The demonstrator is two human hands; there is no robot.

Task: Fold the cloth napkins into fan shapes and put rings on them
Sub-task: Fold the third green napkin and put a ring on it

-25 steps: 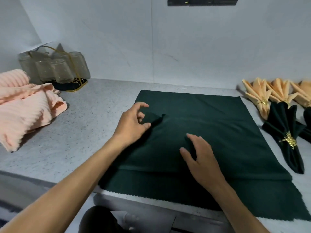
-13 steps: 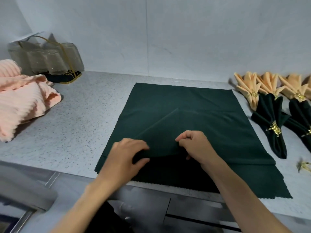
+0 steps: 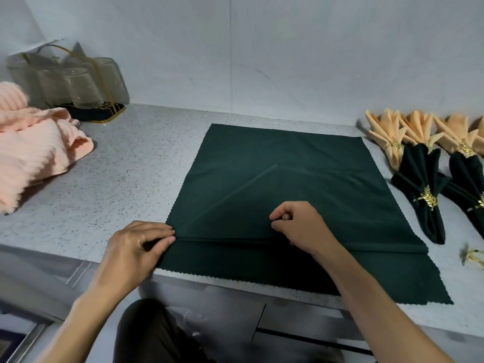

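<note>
A dark green cloth napkin [image 3: 288,184] lies spread flat on the speckled grey counter [image 3: 136,174], its near edge at the counter's front. A fold runs across it near the front. My left hand [image 3: 136,247] pinches that fold at the napkin's left edge. My right hand [image 3: 301,226] pinches the same fold near the middle, fingers curled. At the right lie finished fans: peach napkins [image 3: 387,137] and dark green napkins [image 3: 424,184], each with a gold ring. A loose gold ring [image 3: 472,258] lies at the right edge.
A peach ribbed towel [image 3: 34,153] is heaped at the left. Behind it stands a gold-wire rack of glass tumblers [image 3: 70,82] against the wall. The counter's front edge drops off just below the napkin.
Both hands came from the napkin's middle toward the front. My left hand has slid out to the left edge, and the pleat now runs flat across the cloth.
</note>
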